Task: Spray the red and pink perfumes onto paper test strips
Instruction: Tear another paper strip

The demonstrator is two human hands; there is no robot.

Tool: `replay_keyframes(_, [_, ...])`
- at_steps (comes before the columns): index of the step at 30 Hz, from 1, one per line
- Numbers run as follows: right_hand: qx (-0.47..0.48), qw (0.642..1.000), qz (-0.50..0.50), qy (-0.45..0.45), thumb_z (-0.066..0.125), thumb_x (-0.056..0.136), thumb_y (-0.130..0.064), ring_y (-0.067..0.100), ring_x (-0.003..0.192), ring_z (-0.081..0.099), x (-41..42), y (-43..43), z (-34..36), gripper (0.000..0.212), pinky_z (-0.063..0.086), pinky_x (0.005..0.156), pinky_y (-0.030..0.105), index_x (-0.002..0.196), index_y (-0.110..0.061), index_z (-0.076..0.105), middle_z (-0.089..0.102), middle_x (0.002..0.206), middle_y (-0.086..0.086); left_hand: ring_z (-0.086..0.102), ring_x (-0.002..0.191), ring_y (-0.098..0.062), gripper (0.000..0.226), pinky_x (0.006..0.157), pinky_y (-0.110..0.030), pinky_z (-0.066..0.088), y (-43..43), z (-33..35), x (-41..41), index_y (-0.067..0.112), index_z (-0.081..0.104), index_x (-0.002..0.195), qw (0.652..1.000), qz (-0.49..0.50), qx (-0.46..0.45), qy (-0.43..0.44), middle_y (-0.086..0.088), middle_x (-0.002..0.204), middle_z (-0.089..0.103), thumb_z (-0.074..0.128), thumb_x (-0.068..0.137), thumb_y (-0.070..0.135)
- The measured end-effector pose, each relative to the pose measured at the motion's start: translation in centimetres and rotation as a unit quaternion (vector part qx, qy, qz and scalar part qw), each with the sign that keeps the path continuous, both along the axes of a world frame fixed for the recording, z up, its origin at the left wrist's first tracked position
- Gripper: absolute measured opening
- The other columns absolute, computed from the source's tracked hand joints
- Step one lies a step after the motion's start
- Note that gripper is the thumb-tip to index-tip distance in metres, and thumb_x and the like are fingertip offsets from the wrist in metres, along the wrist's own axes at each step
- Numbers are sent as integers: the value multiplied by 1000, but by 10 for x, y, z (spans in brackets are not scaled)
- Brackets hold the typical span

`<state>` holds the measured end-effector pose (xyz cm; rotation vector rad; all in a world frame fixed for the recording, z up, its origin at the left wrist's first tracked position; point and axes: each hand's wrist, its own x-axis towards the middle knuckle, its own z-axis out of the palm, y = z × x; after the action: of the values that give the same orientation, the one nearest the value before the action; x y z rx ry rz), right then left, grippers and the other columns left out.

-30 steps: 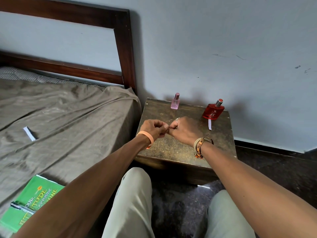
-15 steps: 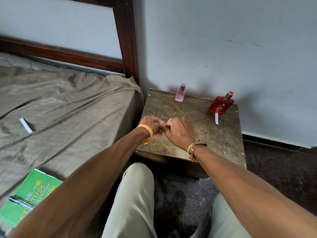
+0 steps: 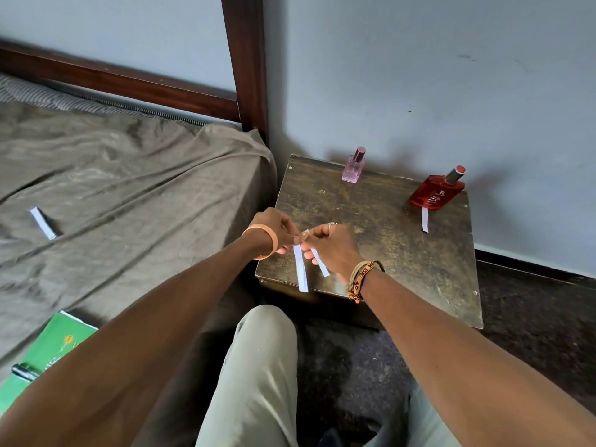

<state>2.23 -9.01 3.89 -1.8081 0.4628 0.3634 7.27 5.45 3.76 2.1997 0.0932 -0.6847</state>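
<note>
Over the desk's (image 3: 403, 272) 8 o'clock corner, the left hand (image 3: 274, 229) and right hand (image 3: 333, 248) meet fingertip to fingertip as they did half a second ago, but two white paper strips now hang below them where none showed before. The view has also drawn closer and tilted down. The left grip pinches the top of the long strip (image 3: 301, 272), which drops almost straight. The right grip pinches the short strip (image 3: 321, 266), which slants toward 5 o'clock, and both upper ends are hidden among curled fingers. At the desk's 11 o'clock edge the pink perfume (image 3: 353, 169) stands upright, a small square clear-glass bottle of pale pink liquid under a metallic cap. At 1 o'clock the red perfume (image 3: 433, 195), a broad flat bottle of deep red liquid with pale lettering, wears a silver collar and a red top. Another strip (image 3: 425, 221) lies flat just in front of it. The desk top is dark, scuffed and mottled. At 9 o'clock a creased grey-brown bed sheet (image 3: 138, 195) carries a lone strip (image 3: 43, 222), and a glossy green book (image 3: 51, 353) with a pen (image 3: 24, 371) lies at 7 o'clock.
</note>
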Motion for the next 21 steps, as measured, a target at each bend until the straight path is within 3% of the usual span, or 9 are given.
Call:
replay_keyframes(2, [23, 1000, -18, 6, 71, 90, -15, 19, 65, 67, 5, 1, -6, 12, 55, 61, 33, 80, -9, 69, 75, 79, 14, 68, 65, -16, 13, 70, -27, 57, -1, -3, 6, 16, 68, 71, 995, -47, 80, -48, 0, 66, 69, 80, 74, 17])
replay_keyframes(5, [36, 999, -37, 17, 71, 90, -16, 19, 67, 67, 11, 0, -16, 12, 56, 69, 35, 81, -9, 72, 75, 81, 13, 62, 88, -19, 9, 73, -26, 45, 0, -7, 11, 23, 69, 74, 978, -80, 166, -100, -1, 87, 69, 76, 77, 18])
replay_keyframes(7, [23, 999, -41, 15, 71, 90, -18, 15, 67, 65, 15, -2, -22, 13, 57, 70, 30, 84, -6, 75, 75, 83, 10, 63, 93, -22, 5, 73, -25, 43, -1, -15, 12, 21, 72, 79, 978, -68, 167, -104, -3, 93, 70, 74, 78, 17])
replay_keyframes(10, [7, 999, -42, 15, 70, 91, -19, 5, 59, 54, 18, -5, -28, 18, 43, 58, 20, 97, -3, 76, 68, 73, 0, 64, 95, -25, 6, 73, -26, 42, -4, -28, 10, 20, 73, 87, 975, -62, 173, -122, -4, 98, 70, 71, 82, 17])
replay_keyframes(15, [-15, 998, -52, 25, 66, 94, -20, 7, 58, 49, 16, -18, -36, 19, 39, 56, 21, 99, -4, 75, 59, 65, -4, 63, 94, -25, 12, 72, -29, 43, -7, -34, 11, 17, 70, 91, 970, -72, 175, -152, -5, 101, 67, 74, 80, 22])
replay_keyframes(18, [-8, 996, -83, 18, 66, 93, -16, 11, 69, 57, 12, -28, -38, 15, 49, 66, 28, 101, -6, 75, 66, 78, 0, 61, 93, -26, 14, 76, -35, 49, -12, -31, 5, 20, 68, 96, 964, -53, 170, -199, -5, 105, 61, 69, 83, 25])
replay_keyframes(21, [24, 990, -136, 13, 70, 89, -10, 19, 84, 66, 9, -39, -34, 12, 57, 83, 38, 100, -10, 74, 72, 89, 4, 62, 87, -20, 13, 77, -33, 50, -29, -18, -4, 20, 69, 98, 957, -16, 105, -271, -1, 100, 64, 63, 88, 27])
